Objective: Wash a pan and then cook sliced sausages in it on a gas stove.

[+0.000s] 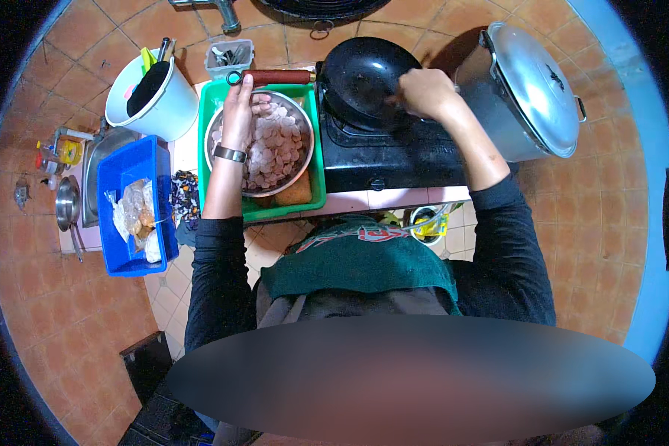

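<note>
A black wok (362,78) sits on a black gas stove (390,161), its reddish-brown handle (279,77) pointing left. My left hand (240,114) reaches over a steel bowl (306,167) heaped with thin pale round slices (273,145). One digit of it lies across the handle's outer end. The other fingers bend over the slices, and whether they grip anything is unclear. At the wok's right side, my right hand (428,93) is curled with its fingertips downward. Something dark and blurred lies beneath it; I cannot tell whether it is held.
The bowl rests in a green plastic tray (318,195). A large lidded metal pot (485,106) stands right of the stove. Leftward are a white bucket (181,106) with utensils, a blue bin (167,223) holding plastic bags, and a sink (91,189). A small clear container (228,69) stands behind.
</note>
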`<state>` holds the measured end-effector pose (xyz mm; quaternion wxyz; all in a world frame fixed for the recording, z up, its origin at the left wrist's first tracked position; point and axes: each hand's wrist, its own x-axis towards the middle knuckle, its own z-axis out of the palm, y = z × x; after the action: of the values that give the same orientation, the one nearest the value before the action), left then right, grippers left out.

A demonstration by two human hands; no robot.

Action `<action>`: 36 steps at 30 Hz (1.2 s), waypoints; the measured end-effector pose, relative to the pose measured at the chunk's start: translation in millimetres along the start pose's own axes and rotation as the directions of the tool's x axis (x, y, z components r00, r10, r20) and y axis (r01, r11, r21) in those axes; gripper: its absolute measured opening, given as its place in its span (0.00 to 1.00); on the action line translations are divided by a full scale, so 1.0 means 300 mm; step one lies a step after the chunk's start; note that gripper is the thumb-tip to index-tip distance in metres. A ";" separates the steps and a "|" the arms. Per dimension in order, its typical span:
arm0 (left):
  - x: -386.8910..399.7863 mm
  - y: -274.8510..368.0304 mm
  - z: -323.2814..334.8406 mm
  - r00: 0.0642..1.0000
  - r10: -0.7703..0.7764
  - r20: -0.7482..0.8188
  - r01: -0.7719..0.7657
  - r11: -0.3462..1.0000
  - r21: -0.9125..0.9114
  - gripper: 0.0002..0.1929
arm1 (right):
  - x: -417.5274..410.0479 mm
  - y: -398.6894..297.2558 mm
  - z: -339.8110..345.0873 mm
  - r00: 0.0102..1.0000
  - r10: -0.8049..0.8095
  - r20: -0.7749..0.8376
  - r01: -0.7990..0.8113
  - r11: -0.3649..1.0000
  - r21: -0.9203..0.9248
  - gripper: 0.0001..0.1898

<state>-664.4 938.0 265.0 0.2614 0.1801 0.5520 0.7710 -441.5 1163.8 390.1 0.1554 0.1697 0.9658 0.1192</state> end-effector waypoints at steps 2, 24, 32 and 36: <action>0.007 0.011 0.023 0.999 -0.041 0.021 0.042 0.999 -0.007 0.20 | 0.084 0.007 0.102 0.992 0.020 -0.125 -0.016 0.999 0.030 0.11; 0.013 0.017 0.004 0.998 -0.047 0.029 0.046 0.999 0.009 0.22 | 0.108 0.133 0.187 0.964 0.230 -0.135 -0.228 0.973 0.029 0.12; 0.018 0.016 0.004 0.998 -0.049 0.026 0.049 0.999 0.007 0.21 | 0.130 0.244 0.249 0.959 0.248 -0.135 -0.230 0.963 0.137 0.11; 0.035 0.005 0.010 1.000 -0.016 0.012 0.015 1.000 0.016 0.21 | 0.165 0.268 0.348 0.959 0.170 -0.227 -0.114 0.964 0.239 0.16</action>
<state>-671.4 946.1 267.2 0.2693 0.1827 0.5580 0.7633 -426.9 1273.9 303.6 0.0057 0.2393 0.9701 0.0408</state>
